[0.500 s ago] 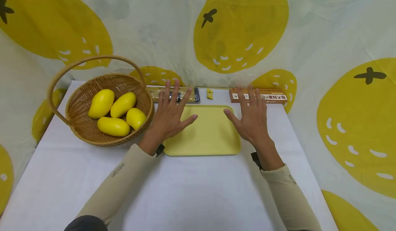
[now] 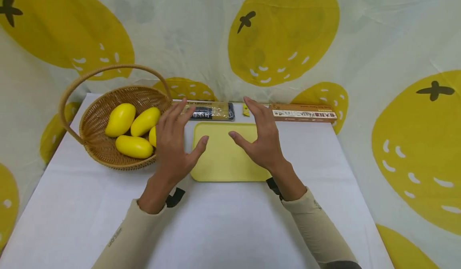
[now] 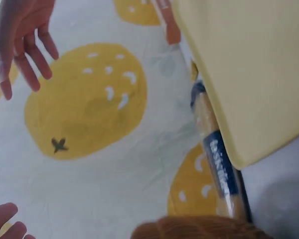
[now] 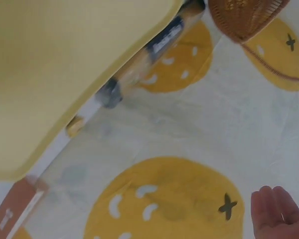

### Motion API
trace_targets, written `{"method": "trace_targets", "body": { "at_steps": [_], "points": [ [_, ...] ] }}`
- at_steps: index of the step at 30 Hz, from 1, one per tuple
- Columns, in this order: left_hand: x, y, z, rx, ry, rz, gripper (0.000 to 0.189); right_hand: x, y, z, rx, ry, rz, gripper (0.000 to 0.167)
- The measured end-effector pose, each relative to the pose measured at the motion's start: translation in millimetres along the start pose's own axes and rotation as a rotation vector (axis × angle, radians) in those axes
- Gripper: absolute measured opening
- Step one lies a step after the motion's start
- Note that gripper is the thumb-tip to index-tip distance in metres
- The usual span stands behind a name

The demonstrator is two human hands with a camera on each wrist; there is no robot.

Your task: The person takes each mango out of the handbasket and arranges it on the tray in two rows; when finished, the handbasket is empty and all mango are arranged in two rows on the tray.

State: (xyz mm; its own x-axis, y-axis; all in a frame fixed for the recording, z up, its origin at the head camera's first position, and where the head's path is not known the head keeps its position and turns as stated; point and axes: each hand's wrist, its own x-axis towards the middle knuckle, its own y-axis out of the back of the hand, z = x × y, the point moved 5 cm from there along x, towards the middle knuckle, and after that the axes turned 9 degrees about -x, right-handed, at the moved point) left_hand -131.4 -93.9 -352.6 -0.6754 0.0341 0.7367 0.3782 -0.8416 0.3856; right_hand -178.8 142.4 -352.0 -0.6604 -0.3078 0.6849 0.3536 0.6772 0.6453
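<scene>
My left hand [image 2: 173, 149] hovers above the gap between the basket and the yellow tray [image 2: 230, 157], fingers extended and thumb apart, holding nothing. It hides part of the basket's right side and one mango. Over the tray's right part is my right hand [image 2: 264, 143], empty too, its fingers loosely extended and thumb toward the left. The palms roughly face each other. In the left wrist view the other hand [image 3: 27, 40] shows at the top left, with fingertips [image 3: 5, 219] at the bottom left.
A wicker basket [image 2: 91, 143] with a tall handle holds several yellow mangoes [image 2: 134, 147]. Behind the tray lie a spaghetti packet [image 2: 212, 111], a small yellow wrapped piece [image 2: 246, 110] and a brown pasta box [image 2: 304, 113]. A fruit-print curtain [image 2: 201, 29] stands behind the white table [image 2: 223, 221].
Both hands have turned from palms down to palms facing each other. The right hand has moved left over the tray; the left has shifted left and back toward the body.
</scene>
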Motion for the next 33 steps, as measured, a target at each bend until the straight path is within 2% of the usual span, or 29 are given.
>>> {"method": "trace_targets", "body": {
  "at_steps": [6, 9, 11, 14, 16, 19, 22, 24, 28, 33],
  "points": [
    [-22.6, 53.8, 1.1, -0.005, 0.074, 0.321, 0.068, 8.4, -21, -26, 0.089, 0.036, 0.009, 0.083],
    [-35.0, 79.0, 1.8, 0.021, 0.126, 0.458, 0.067, 12.1, -31, -35, 0.127, 0.058, 0.005, 0.084],
    [-43.4, 94.3, 1.4, 0.039, 0.168, 0.537, 0.065, 13.9, -38, -40, 0.153, 0.072, -0.002, 0.084],
    [-56.7, 115.0, -3.2, 0.063, 0.254, 0.616, 0.065, 16.2, -48, -47, 0.187, 0.096, -0.007, 0.085],
    [-65.9, 125.1, -10.5, 0.054, 0.335, 0.638, 0.064, 18.0, -55, -51, 0.206, 0.108, -0.014, 0.087],
    [-81.2, 134.5, -27.4, -0.001, 0.497, 0.637, 0.066, 21.1, -64, -57, 0.233, 0.121, -0.024, 0.089],
    [-101.4, 139.1, -52.1, -0.079, 0.65, 0.618, 0.067, 23.8, -75, -65, 0.245, 0.134, -0.055, 0.089],
    [-114.1, 140.2, -68.6, -0.129, 0.728, 0.599, 0.068, 25.5, -82, -71, 0.246, 0.143, -0.082, 0.088],
    [-128.6, 138.8, -89.9, -0.296, 0.819, 0.569, 0.072, 29.1, -96, -80, 0.247, 0.148, -0.144, 0.087],
    [-130.0, 131.5, -101.0, -0.513, 0.83, 0.532, 0.083, 32.3, -111, -85, 0.267, 0.137, -0.213, 0.087]
  ]
}}
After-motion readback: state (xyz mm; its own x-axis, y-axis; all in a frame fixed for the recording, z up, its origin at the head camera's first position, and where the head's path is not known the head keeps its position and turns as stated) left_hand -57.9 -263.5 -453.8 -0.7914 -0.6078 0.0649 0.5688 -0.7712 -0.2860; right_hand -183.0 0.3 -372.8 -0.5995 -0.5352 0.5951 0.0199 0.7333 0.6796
